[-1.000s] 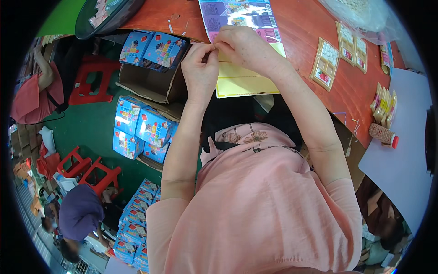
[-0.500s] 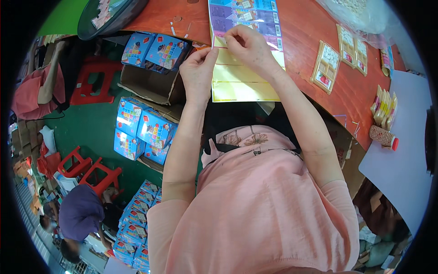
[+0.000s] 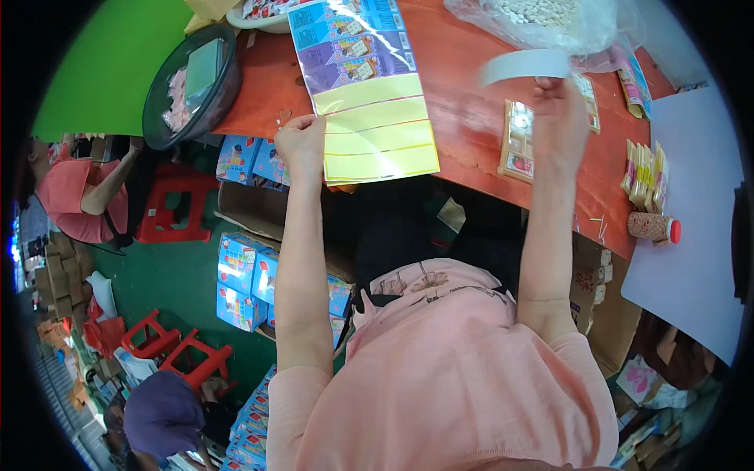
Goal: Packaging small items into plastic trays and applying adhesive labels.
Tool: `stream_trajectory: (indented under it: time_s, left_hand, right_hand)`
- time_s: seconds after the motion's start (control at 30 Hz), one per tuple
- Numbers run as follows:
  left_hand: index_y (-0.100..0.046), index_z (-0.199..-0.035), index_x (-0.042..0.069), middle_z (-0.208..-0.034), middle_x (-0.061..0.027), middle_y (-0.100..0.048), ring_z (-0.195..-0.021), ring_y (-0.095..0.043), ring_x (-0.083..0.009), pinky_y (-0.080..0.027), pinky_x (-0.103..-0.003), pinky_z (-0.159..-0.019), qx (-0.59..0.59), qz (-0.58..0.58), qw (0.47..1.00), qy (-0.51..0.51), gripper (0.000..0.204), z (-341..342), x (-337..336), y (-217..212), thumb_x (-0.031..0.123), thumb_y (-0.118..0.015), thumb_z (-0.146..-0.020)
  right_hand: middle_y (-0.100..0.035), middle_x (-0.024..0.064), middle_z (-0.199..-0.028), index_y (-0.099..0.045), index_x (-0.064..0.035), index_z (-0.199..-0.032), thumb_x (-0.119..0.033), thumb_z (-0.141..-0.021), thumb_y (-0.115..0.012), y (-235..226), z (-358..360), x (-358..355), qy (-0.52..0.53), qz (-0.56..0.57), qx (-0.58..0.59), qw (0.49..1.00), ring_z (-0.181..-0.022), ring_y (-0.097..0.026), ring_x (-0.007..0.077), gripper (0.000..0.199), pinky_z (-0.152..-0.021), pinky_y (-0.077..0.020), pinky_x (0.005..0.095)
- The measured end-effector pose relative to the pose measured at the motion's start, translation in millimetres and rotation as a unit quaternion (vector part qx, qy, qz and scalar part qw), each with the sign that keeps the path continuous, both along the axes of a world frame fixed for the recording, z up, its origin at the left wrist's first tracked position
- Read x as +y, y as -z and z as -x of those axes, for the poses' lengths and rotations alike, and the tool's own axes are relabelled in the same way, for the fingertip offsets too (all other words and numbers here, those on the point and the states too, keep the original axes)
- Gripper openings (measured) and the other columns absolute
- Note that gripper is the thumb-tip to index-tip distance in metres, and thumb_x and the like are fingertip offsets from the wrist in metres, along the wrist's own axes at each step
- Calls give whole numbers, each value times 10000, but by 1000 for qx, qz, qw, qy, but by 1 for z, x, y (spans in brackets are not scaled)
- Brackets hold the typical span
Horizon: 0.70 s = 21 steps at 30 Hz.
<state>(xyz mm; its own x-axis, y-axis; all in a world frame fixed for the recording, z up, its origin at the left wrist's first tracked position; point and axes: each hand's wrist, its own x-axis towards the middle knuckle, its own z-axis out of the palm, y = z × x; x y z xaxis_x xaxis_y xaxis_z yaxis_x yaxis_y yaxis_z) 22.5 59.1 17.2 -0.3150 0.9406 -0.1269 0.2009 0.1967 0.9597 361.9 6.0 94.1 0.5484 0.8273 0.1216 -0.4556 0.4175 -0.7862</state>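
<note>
Head view: looking down on 2 bare forearms and a red tabletop (image 3: 465,129).
Left hand (image 3: 301,147): thumb and fingers closed in a pinch on the left edge of the label sheet (image 3: 381,137), probably to keep it flat and stop it sliding.
Label sheet: lying before the torso, left of the raised right hand; blue and purple printed rows at the far end, plain yellow bands at the near end; seeming to reach past the table's edge, perhaps for easy gripping.
Right hand (image 3: 559,118): lifted well apart from the sheet, fingertips narrowed on a pale strip (image 3: 525,66); pinched near the right end only, likely to leave most of the face untouched.
Pale strip: bowed into an arch, apparently by springiness; blurred at the left end, so cannot tell any print.
Compartment tray (image 3: 518,140): just left of the right wrist, white pieces inside, presumably kept within reach.
Clear bag (image 3: 471,14): farther back, full of white pieces, probably set aside as bulk stock.
Dark basin (image 3: 228,82): far left, holding packets, likely to stop scattering.
</note>
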Motion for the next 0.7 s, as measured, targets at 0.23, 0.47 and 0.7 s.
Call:
stream_trajectory:
  time_s: [0.23,0.47,0.7]
  left_hand:
    - [-650,-1192,-51,-1115,-120,-704,-897,-653,-128,-525,-269,-783,309,-224,923,55,363,-46,-36,-56,160,-724,-905]
    - [-639,-1183,-40,-1010,-87,-710,-829,-659,-120,-539,-267,-707,-340,-94,923,155,282,-133,-101,-85,177,-613,-1005]
    - [-649,-1060,-4,-870,-95,-696,-691,-642,-155,-493,-279,-561,-437,5,876,204,220,-121,-100,-85,193,-555,-1029]
  right_hand:
    - [-656,71,-1003,-614,-2,-1022,-50,-961,-589,-32,19,-52,192,-7,-391,900,-916,-626,172,81,-787,-518,302]
    - [-604,111,-1129,-646,-57,-1044,-65,-712,-747,-2,82,-65,136,-131,-706,683,-1063,-567,306,346,-928,-415,424]
    - [-540,88,-1244,-559,-55,-1296,-210,-964,-653,7,8,-89,17,124,-357,926,-1133,-534,174,378,-975,-431,335]
